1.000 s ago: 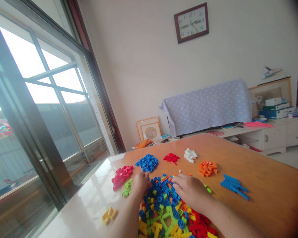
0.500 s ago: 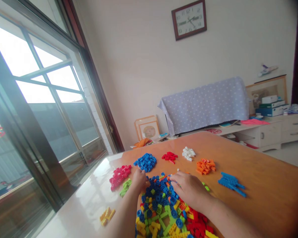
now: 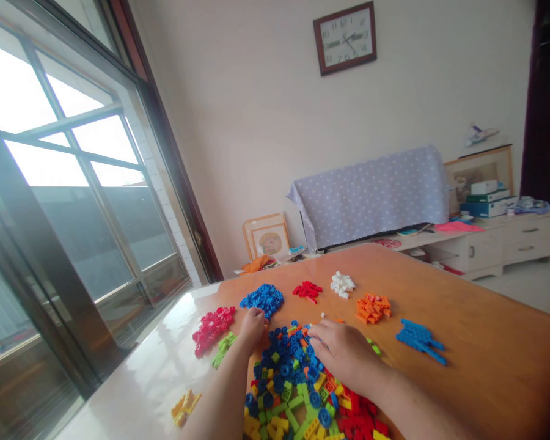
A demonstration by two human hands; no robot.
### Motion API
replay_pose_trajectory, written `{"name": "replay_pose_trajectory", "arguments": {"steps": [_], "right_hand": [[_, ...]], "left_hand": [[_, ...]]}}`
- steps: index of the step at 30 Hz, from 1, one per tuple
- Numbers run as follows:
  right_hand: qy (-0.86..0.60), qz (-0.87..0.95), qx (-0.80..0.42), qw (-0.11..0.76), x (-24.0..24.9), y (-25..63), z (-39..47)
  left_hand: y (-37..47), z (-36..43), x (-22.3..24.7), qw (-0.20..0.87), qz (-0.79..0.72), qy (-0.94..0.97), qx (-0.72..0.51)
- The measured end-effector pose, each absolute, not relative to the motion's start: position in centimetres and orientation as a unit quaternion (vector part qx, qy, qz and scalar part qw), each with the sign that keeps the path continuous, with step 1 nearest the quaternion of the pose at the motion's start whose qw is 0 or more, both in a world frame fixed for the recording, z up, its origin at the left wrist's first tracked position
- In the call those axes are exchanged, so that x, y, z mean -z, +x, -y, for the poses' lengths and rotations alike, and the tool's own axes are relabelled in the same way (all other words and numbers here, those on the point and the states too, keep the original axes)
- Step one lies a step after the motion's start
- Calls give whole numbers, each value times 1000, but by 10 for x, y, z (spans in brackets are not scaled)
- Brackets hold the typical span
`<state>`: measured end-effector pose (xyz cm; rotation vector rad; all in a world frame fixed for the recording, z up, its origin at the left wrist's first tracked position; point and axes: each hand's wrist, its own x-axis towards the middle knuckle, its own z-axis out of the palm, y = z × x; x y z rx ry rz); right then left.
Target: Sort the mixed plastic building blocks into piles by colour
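Note:
My left hand (image 3: 253, 329) is at the near edge of a heap of small blue bricks (image 3: 264, 297). Its fingers are closed, and whatever they hold is hidden. At the right side of a large mixed heap of toy bricks (image 3: 297, 402), my right hand (image 3: 341, 349) has its fingers bent down together onto the pieces. The fingertips are partly hidden, so what they pinch cannot be made out. Blue round bricks, green, yellow, red and orange pieces make up this heap.
Sorted piles surround the mixed heap on the table (image 3: 476, 360): pink (image 3: 213, 330), light green (image 3: 223, 349), pale yellow (image 3: 185, 407), red (image 3: 307, 290), white (image 3: 343, 284), orange (image 3: 373, 308) and long blue pieces (image 3: 420, 339). A window stands at the left.
My left hand has moved slightly away from the mixed heap toward the blue pile. My right hand stays at the mixed heap. The whole view has shifted a little.

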<state>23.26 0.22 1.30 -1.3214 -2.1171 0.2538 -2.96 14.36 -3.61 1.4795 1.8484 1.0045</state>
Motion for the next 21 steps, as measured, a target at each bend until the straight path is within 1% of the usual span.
{"name": "replay_pose_trajectory", "arguments": {"steps": [5, 11, 15, 21], "right_hand": [[-501, 804, -93, 307, -14, 233, -2], [-501, 805, -95, 303, -14, 232, -1], [-501, 807, -95, 297, -13, 232, -1], [-502, 809, -92, 293, -16, 232, 1]], "left_hand": [[-31, -135, 34, 279, -688, 558, -369], [-29, -121, 36, 303, -679, 592, -311], [-30, -118, 43, 294, -681, 609, -282], [-33, -116, 46, 268, -680, 613, -301]]}}
